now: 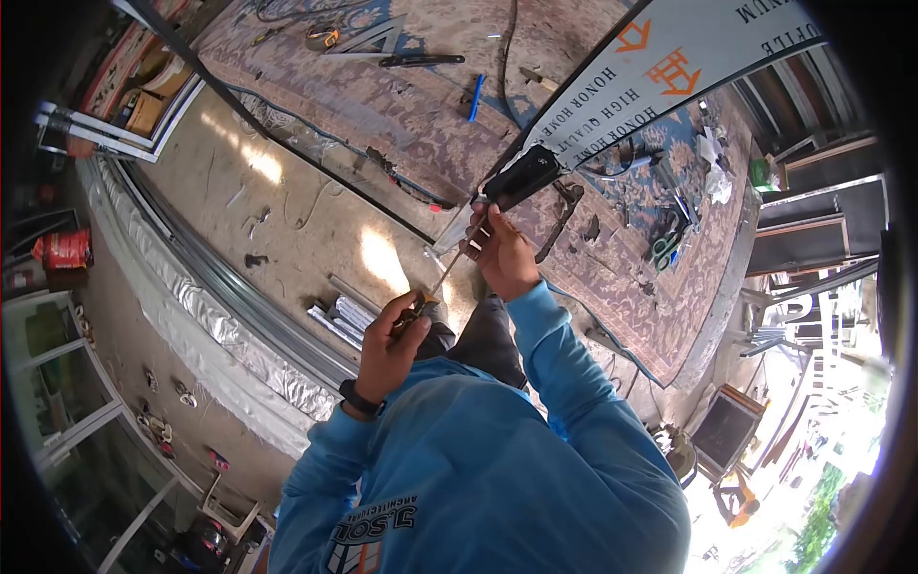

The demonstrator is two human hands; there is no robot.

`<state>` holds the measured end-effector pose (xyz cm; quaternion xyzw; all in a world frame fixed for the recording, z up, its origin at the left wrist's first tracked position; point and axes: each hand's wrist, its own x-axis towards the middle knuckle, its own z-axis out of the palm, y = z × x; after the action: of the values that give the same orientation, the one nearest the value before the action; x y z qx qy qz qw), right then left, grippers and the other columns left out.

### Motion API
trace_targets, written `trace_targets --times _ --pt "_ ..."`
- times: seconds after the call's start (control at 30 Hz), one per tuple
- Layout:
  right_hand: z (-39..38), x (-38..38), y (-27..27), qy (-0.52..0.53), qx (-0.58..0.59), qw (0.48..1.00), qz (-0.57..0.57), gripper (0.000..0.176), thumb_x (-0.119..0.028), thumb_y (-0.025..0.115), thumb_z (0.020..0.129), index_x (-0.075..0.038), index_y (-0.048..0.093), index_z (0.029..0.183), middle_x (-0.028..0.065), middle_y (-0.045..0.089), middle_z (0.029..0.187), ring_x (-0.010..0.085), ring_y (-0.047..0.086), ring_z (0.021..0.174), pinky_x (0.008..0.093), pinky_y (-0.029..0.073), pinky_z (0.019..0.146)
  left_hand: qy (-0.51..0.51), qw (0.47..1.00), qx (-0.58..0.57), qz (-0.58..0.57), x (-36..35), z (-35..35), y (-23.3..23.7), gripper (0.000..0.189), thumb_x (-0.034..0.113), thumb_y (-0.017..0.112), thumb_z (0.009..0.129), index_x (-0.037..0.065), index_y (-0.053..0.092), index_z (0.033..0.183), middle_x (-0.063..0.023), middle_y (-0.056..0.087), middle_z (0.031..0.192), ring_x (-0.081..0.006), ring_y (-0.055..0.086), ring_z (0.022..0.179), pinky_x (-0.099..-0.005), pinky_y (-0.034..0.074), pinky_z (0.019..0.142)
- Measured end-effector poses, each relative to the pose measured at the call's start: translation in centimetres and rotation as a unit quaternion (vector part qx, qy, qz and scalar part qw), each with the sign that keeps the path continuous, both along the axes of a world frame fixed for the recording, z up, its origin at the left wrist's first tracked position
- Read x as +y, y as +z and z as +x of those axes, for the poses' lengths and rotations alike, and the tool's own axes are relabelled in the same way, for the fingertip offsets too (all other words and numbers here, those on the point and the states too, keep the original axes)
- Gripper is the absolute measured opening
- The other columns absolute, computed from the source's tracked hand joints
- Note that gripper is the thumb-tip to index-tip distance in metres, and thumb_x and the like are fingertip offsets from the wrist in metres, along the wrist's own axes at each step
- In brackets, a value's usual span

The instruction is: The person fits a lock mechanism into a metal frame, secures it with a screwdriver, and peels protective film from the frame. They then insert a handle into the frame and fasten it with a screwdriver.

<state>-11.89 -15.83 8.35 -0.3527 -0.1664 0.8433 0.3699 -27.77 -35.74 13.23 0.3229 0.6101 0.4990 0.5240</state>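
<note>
My left hand (pixel 390 346), with a dark band on its wrist, is closed around the handle of a screwdriver (pixel 443 280). The thin shaft slants up and right to my right hand (pixel 505 253). There my fingers curl around the shaft near its tip, with the thumb and fingertips close to the black end of a long frame profile (pixel 521 178). White protective film printed with orange logos (pixel 660 77) covers the wide panel joined to that profile. Whether a screw sits at the tip is hidden by my fingers.
A patterned carpet (pixel 631 287) covers much of the floor. On it lie a blue tool (pixel 475 99), a black bar (pixel 421 60) and a tape measure (pixel 323 38). Metal profiles (pixel 342 316) lie near my feet. A long dark frame bar (pixel 325 172) crosses at left.
</note>
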Motion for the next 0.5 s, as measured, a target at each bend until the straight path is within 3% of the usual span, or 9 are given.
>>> trace_targets --times 0.17,0.2,0.23,0.3,0.33,0.43,0.5 --pt "1.5 -0.1 0.1 0.031 -0.034 0.999 0.004 0.033 -0.035 0.055 0.112 -0.005 0.068 0.117 0.0018 0.065 0.099 0.0162 0.065 0.089 0.0381 0.056 0.085 0.024 0.988 -0.125 -0.082 1.1 0.3 1.1 0.043 0.011 0.064 0.106 0.006 0.058 0.148 0.0012 0.065 0.09 -0.0015 0.045 0.06 -0.0207 0.035 0.051" --pt "2.3 -0.1 -0.6 0.017 -0.137 0.99 0.012 0.032 -0.028 0.071 0.102 -0.004 0.065 0.122 0.0034 0.063 0.1 0.017 0.065 0.092 0.0395 0.058 0.086 0.023 0.987 -0.131 -0.088 1.2 0.3 1.3 0.043 0.011 0.063 0.105 0.006 0.058 0.148 0.0002 0.065 0.091 -0.0018 0.046 0.06 -0.0207 0.035 0.051" --pt "2.7 -0.1 -1.0 -0.015 -0.226 0.967 0.113 0.036 -0.024 0.075 0.098 -0.003 0.064 0.125 0.0039 0.063 0.102 0.0181 0.066 0.093 0.0402 0.059 0.086 0.023 0.986 -0.137 -0.093 1.4 0.2 1.5 0.044 0.012 0.063 0.105 0.006 0.058 0.148 -0.0009 0.066 0.092 -0.002 0.046 0.059 -0.0207 0.035 0.05" --pt "3.2 -0.2 -1.1 -0.078 -0.393 0.867 0.297 0.048 -0.016 0.083 0.09 -0.002 0.061 0.129 0.005 0.063 0.105 0.0204 0.066 0.095 0.0417 0.06 0.088 0.026 0.983 -0.145 -0.108 1.7 0.4 1.8 0.044 0.012 0.063 0.105 0.006 0.058 0.148 -0.0014 0.067 0.092 -0.0025 0.048 0.06 -0.0204 0.036 0.051" --pt "3.6 0.5 -1.3 -0.086 -0.407 0.824 0.385 0.065 -0.007 0.088 0.081 -0.001 0.055 0.138 0.0106 0.067 0.117 0.026 0.07 0.103 0.0423 0.06 0.091 0.029 0.982 -0.146 -0.115 1.9 0.5 2.0 0.043 0.012 0.063 0.105 0.006 0.059 0.148 -0.0008 0.067 0.091 -0.0028 0.049 0.061 -0.0202 0.036 0.052" --pt "3.7 3.3 -1.0 -0.045 -0.365 0.786 0.497 0.068 -0.009 0.087 0.082 0.0 0.055 0.141 0.0172 0.069 0.125 0.0299 0.072 0.108 0.0418 0.06 0.092 0.032 0.981 -0.136 -0.138 2.6 0.7 2.8 0.042 0.013 0.062 0.105 0.005 0.059 0.147 -0.0014 0.067 0.091 -0.0036 0.051 0.062 -0.0203 0.037 0.052" --pt "3.8 4.1 -1.9 -0.034 -0.38 0.771 0.511 0.058 -0.007 0.087 0.08 0.0 0.064 0.132 0.0204 0.071 0.122 0.0335 0.073 0.107 0.0415 0.059 0.089 0.034 0.979 -0.132 -0.15 2.9 0.8 3.0 0.042 0.013 0.061 0.105 0.005 0.059 0.147 -0.0034 0.066 0.092 -0.0045 0.051 0.06 -0.0208 0.036 0.05"
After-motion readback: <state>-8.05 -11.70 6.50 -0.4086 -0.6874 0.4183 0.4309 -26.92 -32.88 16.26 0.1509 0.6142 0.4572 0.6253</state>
